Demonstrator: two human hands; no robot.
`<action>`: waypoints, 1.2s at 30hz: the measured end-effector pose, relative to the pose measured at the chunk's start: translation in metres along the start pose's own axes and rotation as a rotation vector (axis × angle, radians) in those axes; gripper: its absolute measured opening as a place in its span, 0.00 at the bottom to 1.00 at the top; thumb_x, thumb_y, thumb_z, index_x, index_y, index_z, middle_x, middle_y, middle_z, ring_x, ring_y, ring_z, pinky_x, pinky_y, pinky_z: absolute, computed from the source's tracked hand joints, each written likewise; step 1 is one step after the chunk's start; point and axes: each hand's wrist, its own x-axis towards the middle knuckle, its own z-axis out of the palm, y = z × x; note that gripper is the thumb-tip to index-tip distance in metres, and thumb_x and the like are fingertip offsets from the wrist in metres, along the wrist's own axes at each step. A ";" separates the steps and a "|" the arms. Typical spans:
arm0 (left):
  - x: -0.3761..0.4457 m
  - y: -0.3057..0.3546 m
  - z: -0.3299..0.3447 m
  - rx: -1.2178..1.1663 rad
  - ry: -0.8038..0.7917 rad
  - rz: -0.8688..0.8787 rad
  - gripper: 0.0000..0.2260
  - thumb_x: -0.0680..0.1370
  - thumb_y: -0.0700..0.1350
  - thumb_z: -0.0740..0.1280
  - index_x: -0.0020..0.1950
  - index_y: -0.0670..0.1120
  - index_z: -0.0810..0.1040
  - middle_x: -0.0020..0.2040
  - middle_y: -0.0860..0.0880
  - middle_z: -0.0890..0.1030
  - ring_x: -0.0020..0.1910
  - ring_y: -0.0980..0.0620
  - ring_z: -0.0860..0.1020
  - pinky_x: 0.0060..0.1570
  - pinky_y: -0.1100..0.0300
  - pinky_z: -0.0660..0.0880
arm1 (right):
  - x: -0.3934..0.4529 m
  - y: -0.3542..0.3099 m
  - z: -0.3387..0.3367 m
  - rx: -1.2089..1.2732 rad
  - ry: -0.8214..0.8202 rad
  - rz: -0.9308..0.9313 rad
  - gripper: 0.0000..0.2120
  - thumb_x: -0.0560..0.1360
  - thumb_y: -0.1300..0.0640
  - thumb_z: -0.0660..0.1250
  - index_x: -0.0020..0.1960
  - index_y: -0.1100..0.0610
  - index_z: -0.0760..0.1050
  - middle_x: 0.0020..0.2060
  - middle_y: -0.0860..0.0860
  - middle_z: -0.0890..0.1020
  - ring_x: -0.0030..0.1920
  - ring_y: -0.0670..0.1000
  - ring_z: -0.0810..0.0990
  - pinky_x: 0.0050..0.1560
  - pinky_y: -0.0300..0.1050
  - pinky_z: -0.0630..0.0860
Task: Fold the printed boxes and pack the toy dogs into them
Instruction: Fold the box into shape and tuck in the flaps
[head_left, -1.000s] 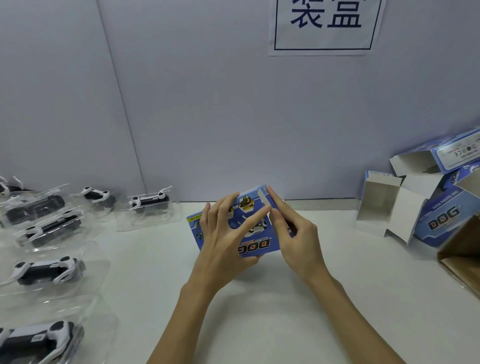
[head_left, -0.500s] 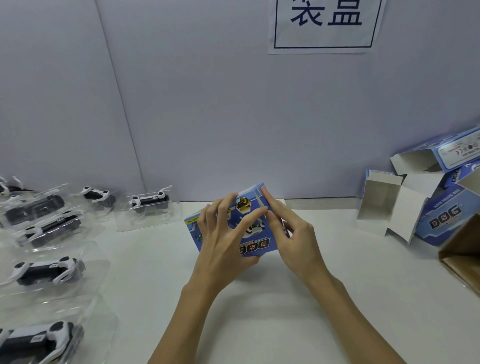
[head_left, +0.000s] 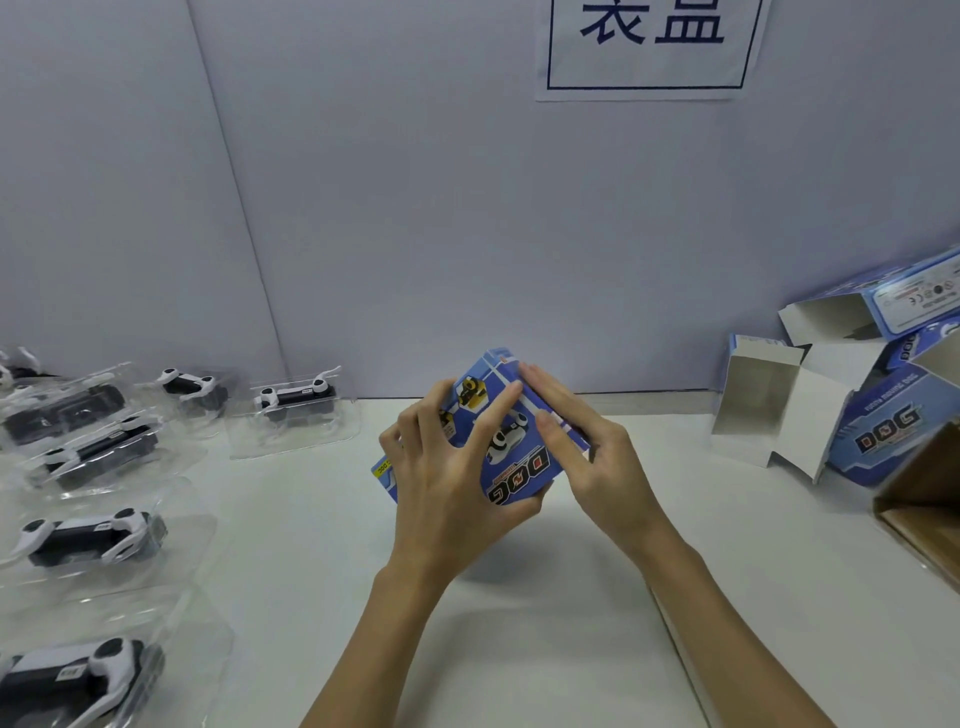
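Both hands hold a blue printed DOG box (head_left: 511, 452) just above the white table (head_left: 545, 613), in the middle of the view. My left hand (head_left: 447, 483) grips its left side, fingers spread over the printed face and thumb under the bottom edge. My right hand (head_left: 587, 457) presses straight fingers along the box's right end. Several black and white toy dogs in clear plastic trays lie at the left, the nearest to the box being one toy dog (head_left: 296, 397).
Unfolded printed boxes (head_left: 810, 410) with open white flaps are piled at the right. A brown cardboard carton (head_left: 924, 499) juts in at the right edge. A grey wall with a paper sign (head_left: 649, 47) stands behind the table.
The box has tilted more upright and turned slightly between my hands. My right fingers have slid along its right end. Both hands stay in the same place.
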 end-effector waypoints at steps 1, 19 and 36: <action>0.000 0.001 -0.001 0.001 -0.003 -0.008 0.44 0.66 0.69 0.75 0.79 0.62 0.63 0.74 0.42 0.67 0.71 0.42 0.67 0.63 0.41 0.68 | 0.000 0.001 0.002 -0.017 0.003 -0.003 0.21 0.83 0.51 0.62 0.75 0.38 0.72 0.75 0.38 0.72 0.74 0.48 0.73 0.52 0.46 0.85; 0.003 0.004 0.003 -0.006 -0.070 0.010 0.34 0.71 0.70 0.69 0.75 0.64 0.68 0.76 0.40 0.67 0.74 0.42 0.65 0.65 0.40 0.67 | -0.002 -0.004 0.018 0.086 0.173 0.036 0.18 0.83 0.47 0.58 0.71 0.38 0.73 0.69 0.42 0.78 0.67 0.47 0.80 0.46 0.40 0.84; 0.006 0.007 -0.004 -0.035 -0.112 0.002 0.34 0.65 0.65 0.77 0.69 0.62 0.71 0.74 0.40 0.68 0.70 0.41 0.65 0.62 0.39 0.68 | -0.004 -0.004 0.028 0.132 0.242 0.081 0.21 0.82 0.45 0.58 0.72 0.43 0.74 0.72 0.48 0.75 0.68 0.50 0.80 0.49 0.44 0.85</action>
